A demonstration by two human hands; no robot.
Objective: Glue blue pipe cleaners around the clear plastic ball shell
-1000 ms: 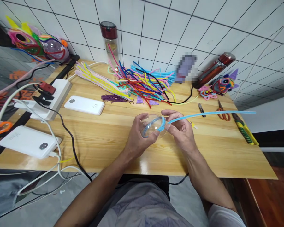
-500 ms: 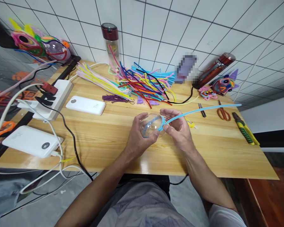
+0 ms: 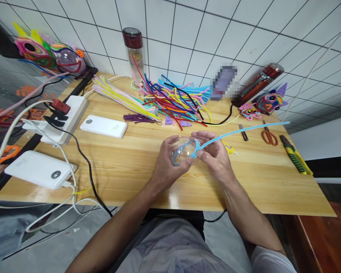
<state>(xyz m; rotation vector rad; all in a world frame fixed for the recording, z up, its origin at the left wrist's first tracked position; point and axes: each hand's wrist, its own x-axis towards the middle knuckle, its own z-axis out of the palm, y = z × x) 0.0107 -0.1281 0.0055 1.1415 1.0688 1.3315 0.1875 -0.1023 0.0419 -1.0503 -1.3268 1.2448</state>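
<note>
A clear plastic ball (image 3: 184, 151) is held above the front half of the wooden table. My left hand (image 3: 167, 165) is wrapped round its left side, thumb along the near face. A light blue pipe cleaner (image 3: 238, 132) is looped on the ball's right side, and its long free end sticks out to the right. With thumb and fingers my right hand (image 3: 217, 157) pinches the pipe cleaner against the ball. Behind that hand a yellow tool (image 3: 229, 148) is partly hidden; I cannot make out its kind.
Loose pipe cleaners (image 3: 170, 98) lie heaped at the back. Rightward are a small cutter (image 3: 243, 132), scissors (image 3: 269, 136), pliers (image 3: 294, 157) and a decorated ball (image 3: 269, 103). Leftward, power banks (image 3: 104, 126), a power strip (image 3: 72, 117) and tangled cables take up room. A bottle (image 3: 134, 53) stands behind.
Both hands keep nearly the same hold on the ball. The pipe cleaner's free end has risen very slightly; the whole view has shifted a little.
</note>
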